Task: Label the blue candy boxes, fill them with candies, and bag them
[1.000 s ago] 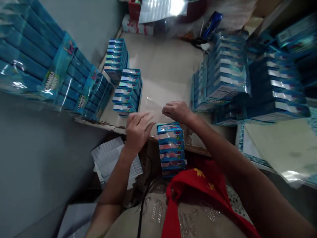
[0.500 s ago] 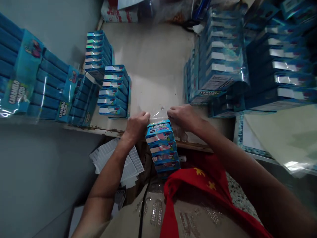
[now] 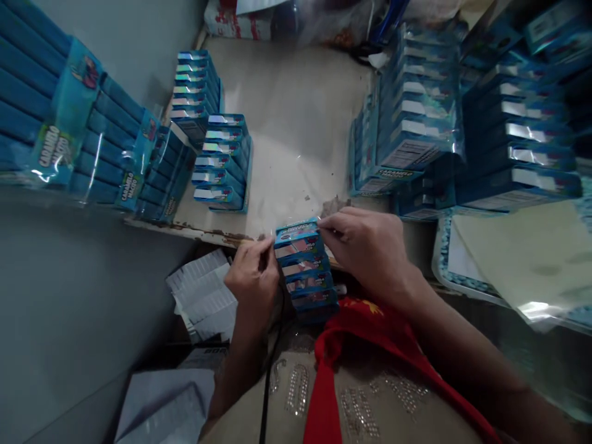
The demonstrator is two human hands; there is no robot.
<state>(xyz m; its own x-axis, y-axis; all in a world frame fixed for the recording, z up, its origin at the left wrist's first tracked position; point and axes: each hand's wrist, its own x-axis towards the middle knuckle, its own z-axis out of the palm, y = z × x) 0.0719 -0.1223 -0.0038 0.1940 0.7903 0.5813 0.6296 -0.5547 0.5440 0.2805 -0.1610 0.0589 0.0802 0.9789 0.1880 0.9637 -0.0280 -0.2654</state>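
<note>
A stack of blue candy boxes (image 3: 305,265) with "Caramelo" lettering leans between my body and the table's front edge. Clear plastic film, hard to make out, seems to lie over its far end. My left hand (image 3: 252,265) is closed in a pinch at the left far corner of the stack, thumb and finger on the film there. At the right far corner my right hand (image 3: 370,246) pinches the film between thumb and forefinger, its other fingers curled. The exact edge of the film is too faint to follow.
Two stacks of blue boxes (image 3: 221,163) stand on the table (image 3: 296,123) at left, beside wrapped packs (image 3: 106,142). More wrapped stacks (image 3: 416,111) crowd the right. A tray with plastic sheets (image 3: 509,246) lies at right; printed papers (image 3: 203,293) lie below the table edge.
Both hands have come back toward my body, from beyond the stack's far end to its far corners. The film stretched between them earlier now lies close against the boxes. The view has shifted slightly.
</note>
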